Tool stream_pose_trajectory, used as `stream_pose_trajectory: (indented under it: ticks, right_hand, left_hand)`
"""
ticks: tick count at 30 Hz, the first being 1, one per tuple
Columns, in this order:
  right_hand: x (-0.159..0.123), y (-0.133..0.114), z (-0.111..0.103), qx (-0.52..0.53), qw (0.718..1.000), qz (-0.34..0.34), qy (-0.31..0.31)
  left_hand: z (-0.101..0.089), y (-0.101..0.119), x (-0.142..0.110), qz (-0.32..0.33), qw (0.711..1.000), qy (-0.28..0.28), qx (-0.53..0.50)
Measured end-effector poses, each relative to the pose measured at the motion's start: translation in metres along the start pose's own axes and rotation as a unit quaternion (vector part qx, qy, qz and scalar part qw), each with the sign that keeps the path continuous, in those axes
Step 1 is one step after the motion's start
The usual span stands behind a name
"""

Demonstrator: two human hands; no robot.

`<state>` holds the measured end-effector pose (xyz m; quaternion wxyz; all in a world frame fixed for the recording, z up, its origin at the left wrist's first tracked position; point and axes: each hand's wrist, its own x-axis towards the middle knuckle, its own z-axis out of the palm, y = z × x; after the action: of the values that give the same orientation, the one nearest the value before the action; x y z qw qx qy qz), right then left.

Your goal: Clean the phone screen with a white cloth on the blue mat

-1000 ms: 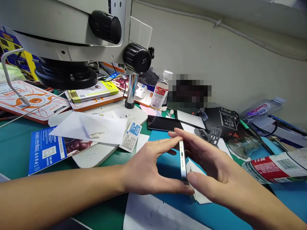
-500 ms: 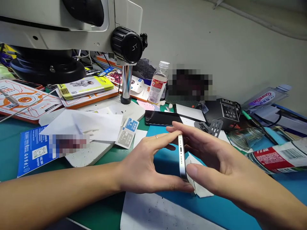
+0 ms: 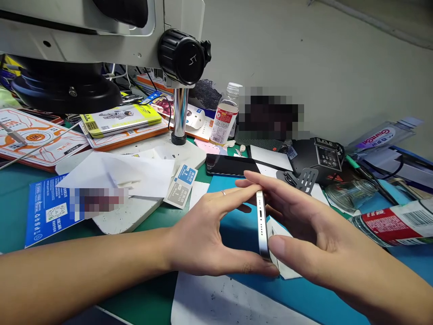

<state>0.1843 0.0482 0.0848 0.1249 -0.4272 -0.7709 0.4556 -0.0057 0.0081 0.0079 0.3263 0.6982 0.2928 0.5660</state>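
Note:
A silver-edged phone [image 3: 261, 225] stands on its side edge between my hands, its bottom end with the charging port and speaker holes facing me. My left hand [image 3: 206, 234] grips it, fingers on the upper edge and thumb along the lower one. From the right, my right hand [image 3: 311, 221] also closes on the phone, its thumb against the right face and fingers over the top far side. Both faces are turned edge-on, so I cannot see the screen. Beneath the phone lies a white paper piece [image 3: 287, 268] on the blue mat [image 3: 233, 271].
A microscope [image 3: 184, 56] looms at upper left over its white base [image 3: 135, 216]. Another black phone [image 3: 230, 165] lies behind my hands. A labelled bottle [image 3: 225, 117], a glass jar [image 3: 348, 194] and a red-labelled bottle [image 3: 392, 223] stand or lie around. A blue card [image 3: 47, 210] is at left.
The phone and both hands appear slightly further right and a touch lower, while the background has also shifted a little in view. The grip looks the same.

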Motion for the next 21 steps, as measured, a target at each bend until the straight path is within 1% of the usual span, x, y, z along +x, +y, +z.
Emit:
stream_pose_trajectory:
  ticks: [6, 11, 21]
  right_hand:
    - [0.0011, -0.0015, 0.0005, 0.011, 1.000, 0.007, -0.010]
    - [0.0006, -0.0021, 0.0016, 0.008, 1.000, 0.015, 0.017]
    - [0.0012, -0.0025, 0.0029, 0.020, 0.999, 0.013, 0.022]
  left_hand:
    - [0.0004, 0.0015, 0.0007, -0.018, 1.000, 0.001, -0.005]
    - [0.0004, 0.0023, 0.0010, -0.015, 1.000, 0.000, 0.011]
    - [0.0000, -0.0010, -0.0006, -0.008, 1.000, -0.010, 0.021]
